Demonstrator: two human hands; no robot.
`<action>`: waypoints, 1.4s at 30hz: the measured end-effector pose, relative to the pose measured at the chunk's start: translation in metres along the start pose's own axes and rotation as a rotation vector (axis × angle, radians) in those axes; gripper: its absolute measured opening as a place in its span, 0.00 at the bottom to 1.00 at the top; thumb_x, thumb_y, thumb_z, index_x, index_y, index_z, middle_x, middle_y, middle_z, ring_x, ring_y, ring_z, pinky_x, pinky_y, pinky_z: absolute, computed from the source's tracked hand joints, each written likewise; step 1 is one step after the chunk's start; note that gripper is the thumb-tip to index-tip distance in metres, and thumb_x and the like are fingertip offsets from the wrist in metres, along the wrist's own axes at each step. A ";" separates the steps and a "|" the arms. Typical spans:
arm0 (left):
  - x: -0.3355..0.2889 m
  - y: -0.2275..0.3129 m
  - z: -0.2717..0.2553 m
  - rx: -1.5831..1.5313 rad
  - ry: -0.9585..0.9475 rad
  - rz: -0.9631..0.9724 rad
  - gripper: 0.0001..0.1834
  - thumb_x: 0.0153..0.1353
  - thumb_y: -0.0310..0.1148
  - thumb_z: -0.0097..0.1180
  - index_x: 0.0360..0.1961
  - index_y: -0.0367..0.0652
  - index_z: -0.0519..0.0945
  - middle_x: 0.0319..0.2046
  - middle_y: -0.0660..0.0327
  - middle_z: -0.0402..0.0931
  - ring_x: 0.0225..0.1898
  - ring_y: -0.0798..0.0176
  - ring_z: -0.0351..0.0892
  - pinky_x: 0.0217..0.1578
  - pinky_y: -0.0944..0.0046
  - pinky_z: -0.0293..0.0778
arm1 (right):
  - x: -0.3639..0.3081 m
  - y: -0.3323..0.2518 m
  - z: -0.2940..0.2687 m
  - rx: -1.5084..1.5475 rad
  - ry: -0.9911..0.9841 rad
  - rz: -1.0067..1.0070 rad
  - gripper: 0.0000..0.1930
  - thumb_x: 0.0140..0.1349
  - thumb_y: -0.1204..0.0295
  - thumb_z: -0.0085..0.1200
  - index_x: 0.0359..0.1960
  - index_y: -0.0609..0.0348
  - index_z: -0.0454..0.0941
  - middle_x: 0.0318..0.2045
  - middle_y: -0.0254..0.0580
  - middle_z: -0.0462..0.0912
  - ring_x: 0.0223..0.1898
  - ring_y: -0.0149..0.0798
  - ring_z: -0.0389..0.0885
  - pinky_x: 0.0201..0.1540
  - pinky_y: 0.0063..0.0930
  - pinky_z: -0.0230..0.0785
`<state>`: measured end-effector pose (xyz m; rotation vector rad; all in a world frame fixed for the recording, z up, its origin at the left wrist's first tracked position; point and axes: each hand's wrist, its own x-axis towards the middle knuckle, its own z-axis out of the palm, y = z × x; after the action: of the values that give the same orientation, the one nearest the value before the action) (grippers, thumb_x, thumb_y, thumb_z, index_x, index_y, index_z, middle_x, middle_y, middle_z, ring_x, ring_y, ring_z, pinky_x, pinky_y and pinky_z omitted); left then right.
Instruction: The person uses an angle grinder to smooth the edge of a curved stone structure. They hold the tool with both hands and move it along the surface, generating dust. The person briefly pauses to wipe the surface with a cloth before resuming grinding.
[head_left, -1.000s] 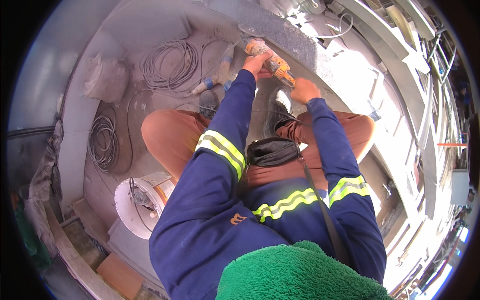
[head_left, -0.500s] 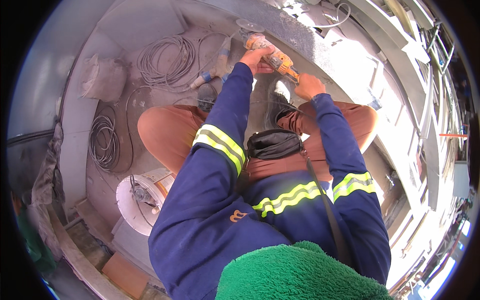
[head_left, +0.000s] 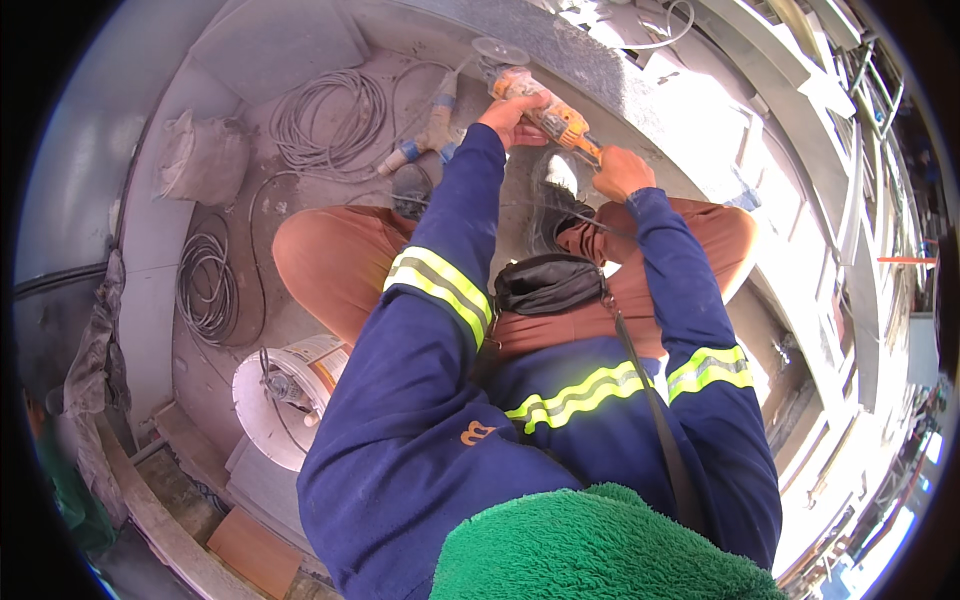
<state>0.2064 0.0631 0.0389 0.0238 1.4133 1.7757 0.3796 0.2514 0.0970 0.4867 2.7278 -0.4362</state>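
An orange and grey angle grinder (head_left: 560, 118), dusty at its head, is held out ahead of me in both hands. My left hand (head_left: 515, 120) is wrapped round the body near the head. Farther back, my right hand (head_left: 624, 173) grips the narrow rear handle end. The round disc (head_left: 500, 51) at the front lies along the edge of a long grey metal beam (head_left: 600, 75); whether it touches the metal I cannot tell. Beneath my arms are my bent legs and a black waist pouch (head_left: 548, 284).
Coiled grey cable (head_left: 328, 122) and blue-and-white plug connectors (head_left: 432, 137) lie on the dusty floor at left. A second coil (head_left: 207, 288), a dusty sack (head_left: 205, 158) and a white bucket (head_left: 270, 400) with something inside are nearer. Metal profiles (head_left: 850, 190) crowd the right.
My right hand has shifted very slightly to the right. Otherwise the grip on the angle grinder and its place by the beam look the same.
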 end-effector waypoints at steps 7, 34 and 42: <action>0.009 0.009 -0.004 -0.038 0.153 0.018 0.32 0.67 0.48 0.71 0.62 0.36 0.76 0.53 0.48 0.84 0.47 0.49 0.90 0.52 0.46 0.88 | 0.022 -0.020 0.002 -0.009 -0.002 0.008 0.18 0.61 0.69 0.54 0.52 0.58 0.87 0.49 0.58 0.89 0.54 0.61 0.87 0.57 0.52 0.80; 0.003 0.006 -0.011 -0.188 0.070 0.069 0.28 0.68 0.38 0.69 0.62 0.34 0.74 0.53 0.47 0.83 0.51 0.46 0.89 0.54 0.39 0.88 | 0.016 -0.022 0.009 0.013 0.032 -0.007 0.18 0.61 0.71 0.55 0.52 0.58 0.86 0.49 0.60 0.89 0.54 0.62 0.87 0.58 0.55 0.79; 0.000 0.005 -0.012 -0.181 0.054 0.093 0.29 0.67 0.37 0.70 0.62 0.32 0.72 0.55 0.45 0.81 0.52 0.44 0.89 0.55 0.37 0.87 | 0.011 -0.023 0.007 0.002 0.051 -0.004 0.18 0.61 0.70 0.55 0.51 0.59 0.85 0.49 0.61 0.89 0.53 0.63 0.87 0.58 0.55 0.79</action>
<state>0.1972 0.0534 0.0388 -0.0553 1.3022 1.9886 0.3629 0.2316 0.0925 0.4999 2.7782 -0.4328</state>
